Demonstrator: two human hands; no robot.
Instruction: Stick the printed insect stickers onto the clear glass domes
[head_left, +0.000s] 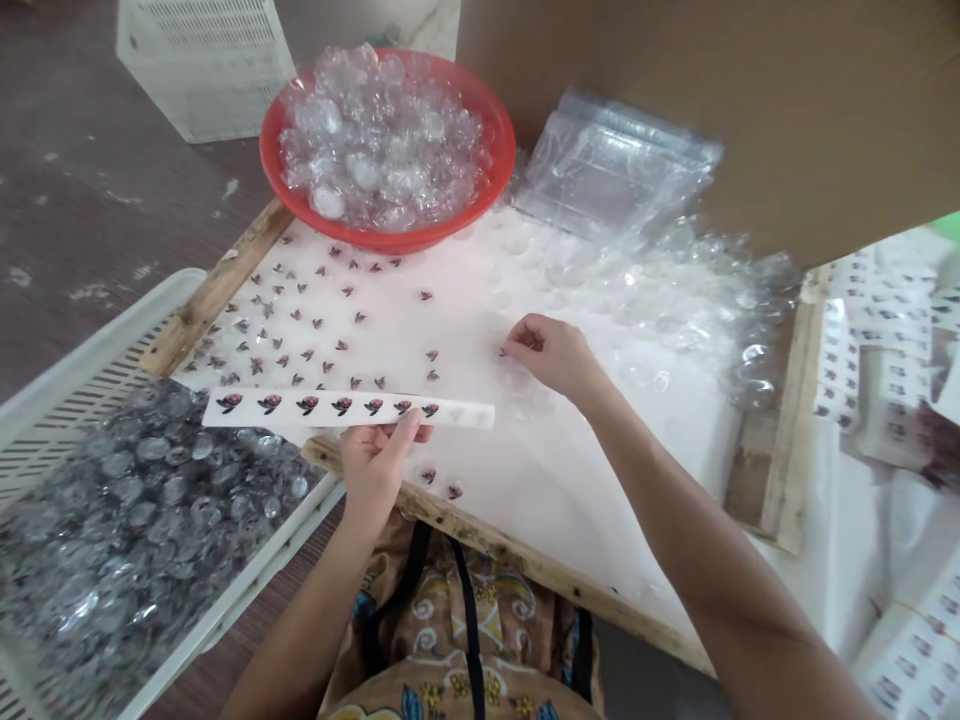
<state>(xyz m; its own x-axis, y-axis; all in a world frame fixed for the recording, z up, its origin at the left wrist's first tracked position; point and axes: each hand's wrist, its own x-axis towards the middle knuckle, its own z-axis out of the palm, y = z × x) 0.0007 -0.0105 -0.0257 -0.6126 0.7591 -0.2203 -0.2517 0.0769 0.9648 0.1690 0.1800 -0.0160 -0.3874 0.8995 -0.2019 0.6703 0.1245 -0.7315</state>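
Note:
My left hand [379, 465] grips a white strip of stickers [341, 406] near its right part, thumb on top. A row of small dark-and-red, turtle-like pictures runs along the strip, and its right end is bare. Over the middle of the white board [480, 300], my right hand [551, 355] is closed in a pinch. A small dark sticker [504, 352] shows at its fingertips, just above a clear round plastic piece [517, 378]. Several clear pieces with the same picture, such as this one [432, 375], lie to the left of that hand.
A red basin [450, 238] heaped with clear plastic pieces stands at the back. Plastic bags [619, 170] and loose clear pieces [675, 270] lie right. A white basket [172, 300] of pieces is left. Sticker sheets [877, 320] lie far right. Wooden strips [217, 290] edge the board.

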